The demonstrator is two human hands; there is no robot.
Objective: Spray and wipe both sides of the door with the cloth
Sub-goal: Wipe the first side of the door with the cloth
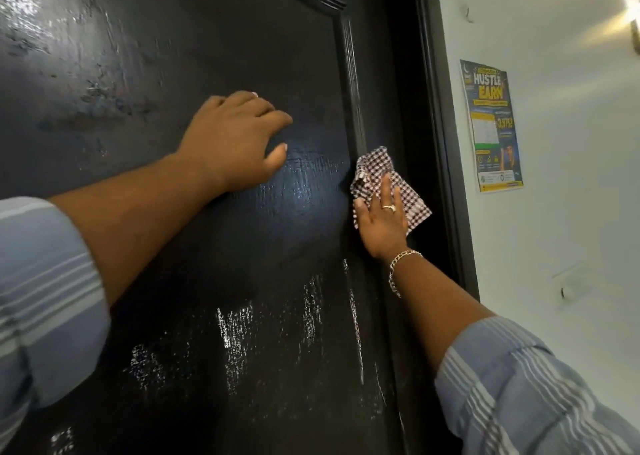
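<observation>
We press the limp, light cloth (391, 184) flat under our right hand (381, 222), fingers straight; our left hand (235, 139) rests relaxed, bracing the slick door (207, 281).

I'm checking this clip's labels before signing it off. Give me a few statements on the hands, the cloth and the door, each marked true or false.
1. The right hand presses the checked cloth flat against the black door. True.
2. The left hand holds a spray bottle. False: it rests bare on the door panel, and no bottle is in view.
3. The cloth lies beside the panel's raised moulding. True.
4. The door surface is dry all over. False: wet streaks glisten below the hands.
5. A poster hangs on the white wall to the right of the door. True.
6. The bracelet is on the left wrist. False: the chain bracelet is on the right wrist.
</observation>
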